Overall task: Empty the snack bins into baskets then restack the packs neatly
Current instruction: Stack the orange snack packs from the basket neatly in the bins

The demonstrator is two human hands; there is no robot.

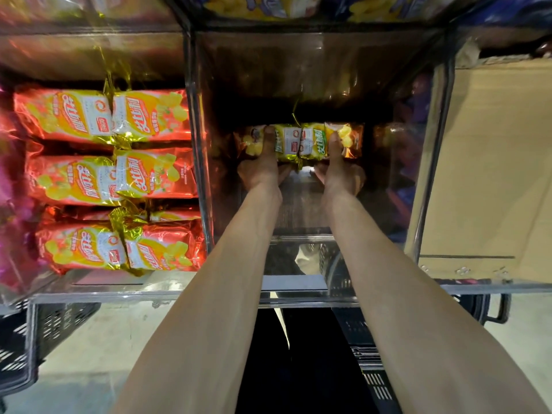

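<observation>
Grips one end of a joined pair of yellow-green snack packs (298, 141) with the left hand (263, 170), thumb laid flat over the top face, fingers curled beneath. Does the same at the other end with the right hand (340, 171), thumb on top and fingers tucked under (both hands closed round the wrappers). Holds the pair level, long side across the view, far back inside the clear middle bin (200, 162), near its dark rear wall. Cannot tell whether resting on the bin floor or lifted just off it.

Reaches in over the bin's low front lip with both bare forearms. Just beside, past the transparent divider, in the left bin (89, 283): red-orange packs (104, 180) with the same logo, lying flat in two columns, gold crimped ends meeting at the centre. On the other side, a right bin (433, 162) lined with brown cardboard (493, 159). Below the shelf, black slotted baskets (50, 327) on a pale floor (125, 339), one at lower left, another under the middle bin.

On the held packs: glossy foil, white label patches near the joined ends, yellow crisp pictures at the outer ends, a gold crimp sticking up between the two.
</observation>
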